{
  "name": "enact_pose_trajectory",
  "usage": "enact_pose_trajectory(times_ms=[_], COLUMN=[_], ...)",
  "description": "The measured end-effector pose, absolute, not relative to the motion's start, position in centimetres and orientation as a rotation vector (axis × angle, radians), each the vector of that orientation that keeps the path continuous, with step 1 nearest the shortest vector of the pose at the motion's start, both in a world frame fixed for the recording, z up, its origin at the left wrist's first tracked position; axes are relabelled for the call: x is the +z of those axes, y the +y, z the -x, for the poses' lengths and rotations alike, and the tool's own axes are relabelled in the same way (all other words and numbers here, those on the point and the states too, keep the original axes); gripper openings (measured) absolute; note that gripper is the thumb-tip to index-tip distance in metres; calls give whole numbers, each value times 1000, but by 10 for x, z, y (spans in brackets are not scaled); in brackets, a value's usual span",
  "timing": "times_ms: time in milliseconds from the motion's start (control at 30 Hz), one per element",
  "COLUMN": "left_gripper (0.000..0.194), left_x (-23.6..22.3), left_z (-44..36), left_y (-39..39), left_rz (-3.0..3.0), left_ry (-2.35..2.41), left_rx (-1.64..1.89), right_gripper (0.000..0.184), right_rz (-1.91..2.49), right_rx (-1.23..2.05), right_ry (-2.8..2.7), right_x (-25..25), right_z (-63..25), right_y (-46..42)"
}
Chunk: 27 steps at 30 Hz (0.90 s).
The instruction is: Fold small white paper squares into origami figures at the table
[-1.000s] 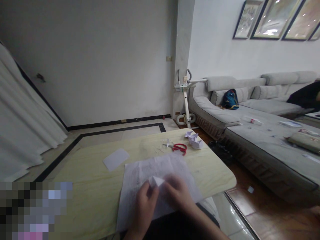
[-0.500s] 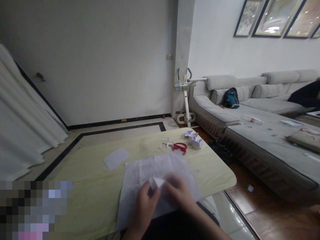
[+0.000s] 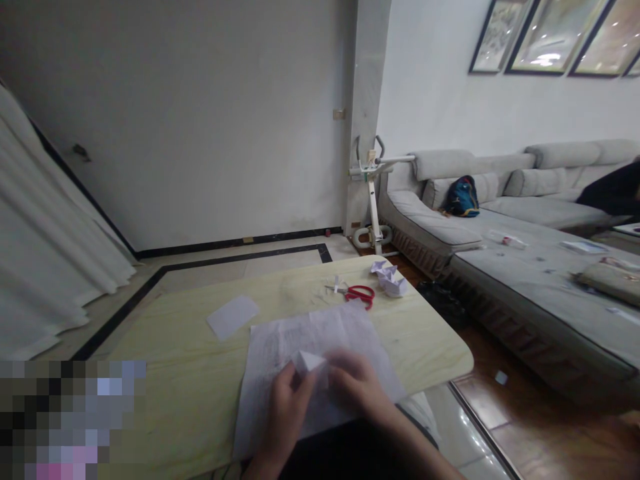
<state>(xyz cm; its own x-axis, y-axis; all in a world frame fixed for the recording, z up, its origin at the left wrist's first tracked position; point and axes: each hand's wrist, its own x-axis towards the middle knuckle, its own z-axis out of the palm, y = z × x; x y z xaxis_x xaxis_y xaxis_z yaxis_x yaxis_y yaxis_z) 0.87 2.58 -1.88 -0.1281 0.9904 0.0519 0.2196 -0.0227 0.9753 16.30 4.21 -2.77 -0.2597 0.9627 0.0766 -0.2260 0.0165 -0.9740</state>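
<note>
A small folded piece of white paper [image 3: 309, 363] is held above a large printed sheet [image 3: 280, 340] on the table. My left hand [image 3: 289, 393] pinches its left side, the thumb along the near face. My right hand [image 3: 353, 380] is at the paper's right edge, its fingers bent and somewhat blurred. Beyond the sheet lie red-handled scissors [image 3: 360, 293] with thin paper scraps about the blades. Several folded paper shapes [image 3: 393, 285] rest by the table's far right corner. To the left is a loose piece of white paper [image 3: 233, 317].
The pale yellow table [image 3: 175, 373] has a rounded right corner [image 3: 467, 360]. A grey sofa [image 3: 530, 280] stands to the right, carrying a blue backpack [image 3: 462, 197]. Exercise equipment [image 3: 373, 200] stands by the wall column. A white curtain [image 3: 50, 253] hangs at the left.
The folded paper has shifted slightly left and tilted in my left hand. My right hand's fingers have moved a little at its right edge.
</note>
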Motion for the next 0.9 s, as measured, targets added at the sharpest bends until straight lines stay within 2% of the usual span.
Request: enact_pose_trajectory(times_ms=[233, 367, 900], left_gripper=[34, 38, 32], left_x=[-26, -28, -21], left_z=[-8, -8, -10], left_y=[25, 26, 25], left_rz=[-1332, -1354, -1426], left_ry=[1522, 1400, 1382], left_rx=[1262, 1227, 1180], right_gripper=[35, 41, 39], right_rz=[916, 940, 970], right_rx=[1408, 1383, 1350], right_ry=[-1279, -1250, -1269], right_x=[-25, -32, -32], right_z=[-160, -159, -159], right_y=[43, 46, 46])
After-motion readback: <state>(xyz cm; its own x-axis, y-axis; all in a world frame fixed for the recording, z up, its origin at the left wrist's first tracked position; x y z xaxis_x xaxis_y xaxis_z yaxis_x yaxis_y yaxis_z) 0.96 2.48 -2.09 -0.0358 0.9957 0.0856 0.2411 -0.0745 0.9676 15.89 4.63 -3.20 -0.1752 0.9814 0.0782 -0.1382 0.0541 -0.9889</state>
